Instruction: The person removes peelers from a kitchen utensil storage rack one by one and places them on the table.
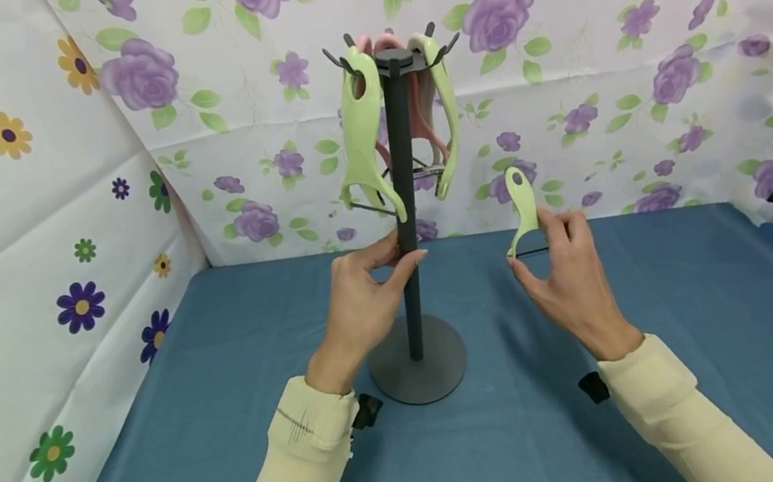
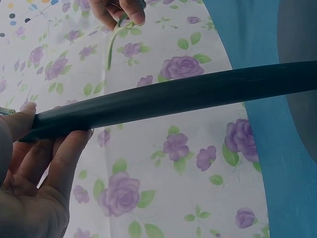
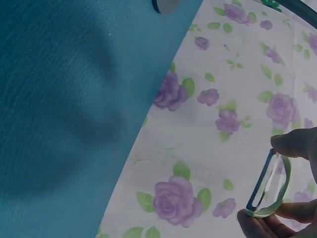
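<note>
A dark grey stand [image 1: 406, 212] with a round base [image 1: 418, 364] rises from the blue table [image 1: 166, 478]. Light green peelers [image 1: 361, 140] and pink ones [image 1: 421, 113] hang from hooks at its top. My left hand [image 1: 360, 300] grips the stand's pole about halfway up; in the left wrist view my fingers [image 2: 54, 158] wrap the pole [image 2: 173, 96]. To the right of the stand my right hand [image 1: 568, 273] pinches a light green peeler [image 1: 522, 207] by its lower fork, handle pointing up. The right wrist view shows that peeler's [image 3: 271, 186] fork end between fingertips.
Floral paper walls [image 1: 632, 67] close in the table at the back and on both sides. Bare blue cloth lies in front of and around the stand's base.
</note>
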Demonstrator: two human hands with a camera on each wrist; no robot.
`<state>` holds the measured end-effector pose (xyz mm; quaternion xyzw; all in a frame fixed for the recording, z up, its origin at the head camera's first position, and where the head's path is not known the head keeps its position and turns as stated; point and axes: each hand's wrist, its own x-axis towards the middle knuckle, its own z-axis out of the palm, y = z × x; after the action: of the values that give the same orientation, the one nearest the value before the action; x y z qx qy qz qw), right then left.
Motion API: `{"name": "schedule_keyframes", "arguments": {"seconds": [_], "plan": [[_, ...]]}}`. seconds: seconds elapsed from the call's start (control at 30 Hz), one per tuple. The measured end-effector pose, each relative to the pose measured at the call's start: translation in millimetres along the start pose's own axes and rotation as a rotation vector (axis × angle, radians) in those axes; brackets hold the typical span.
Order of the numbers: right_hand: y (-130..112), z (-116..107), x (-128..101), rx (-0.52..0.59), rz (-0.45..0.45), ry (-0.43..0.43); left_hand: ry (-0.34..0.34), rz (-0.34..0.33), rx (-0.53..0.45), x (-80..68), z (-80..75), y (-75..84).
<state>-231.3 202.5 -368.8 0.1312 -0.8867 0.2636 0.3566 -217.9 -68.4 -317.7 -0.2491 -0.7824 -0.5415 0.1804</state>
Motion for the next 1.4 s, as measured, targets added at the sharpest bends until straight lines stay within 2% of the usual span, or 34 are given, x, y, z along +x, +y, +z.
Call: {"name": "schedule_keyframes", "arguments": {"seconds": [0.47,0.8,1.4], "plan": [[1.3,3.3,-2.0,-0.062,0.072,-0.084,0.000,-0.011,0.005,0.0,1.5,1.3],[-0.7,5.0,-2.5,-0.107,0.139,-0.174,0.006,-0.003,0.007,-0.9,0.8,1.4],[5.8,12.4,-4.9,-0.112,0.193,-0.272,0.000,-0.007,0.026,0.4,-0.3,-0.7]]}}
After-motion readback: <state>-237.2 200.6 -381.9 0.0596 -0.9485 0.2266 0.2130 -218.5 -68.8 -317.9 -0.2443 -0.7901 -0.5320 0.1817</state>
